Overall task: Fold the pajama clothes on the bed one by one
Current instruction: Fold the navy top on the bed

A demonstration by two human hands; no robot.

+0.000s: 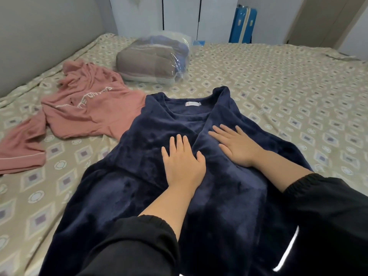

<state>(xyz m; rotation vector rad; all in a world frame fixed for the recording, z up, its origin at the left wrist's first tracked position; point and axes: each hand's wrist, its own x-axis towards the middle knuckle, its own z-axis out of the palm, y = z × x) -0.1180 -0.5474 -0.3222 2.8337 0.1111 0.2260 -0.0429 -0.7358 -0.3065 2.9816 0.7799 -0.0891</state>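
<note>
A dark navy fleece pajama top (139, 176) lies spread on the bed in front of me, its neckline with a small white label pointing away. Its right side is folded inward over the middle. My left hand (182, 162) presses flat on the centre of the top, fingers straight. Beside it, my right hand (235, 145) lies flat on the folded-over flap, fingers spread. A crumpled pink pajama garment (85, 110) with white lettering lies to the left, touching the navy top's shoulder.
The bed (278, 92) has a beige sheet with a diamond pattern. A clear plastic bag of folded bedding (151, 60) sits at the far middle. A grey headboard runs along the left, and a blue suitcase (243, 24) stands by white wardrobe doors.
</note>
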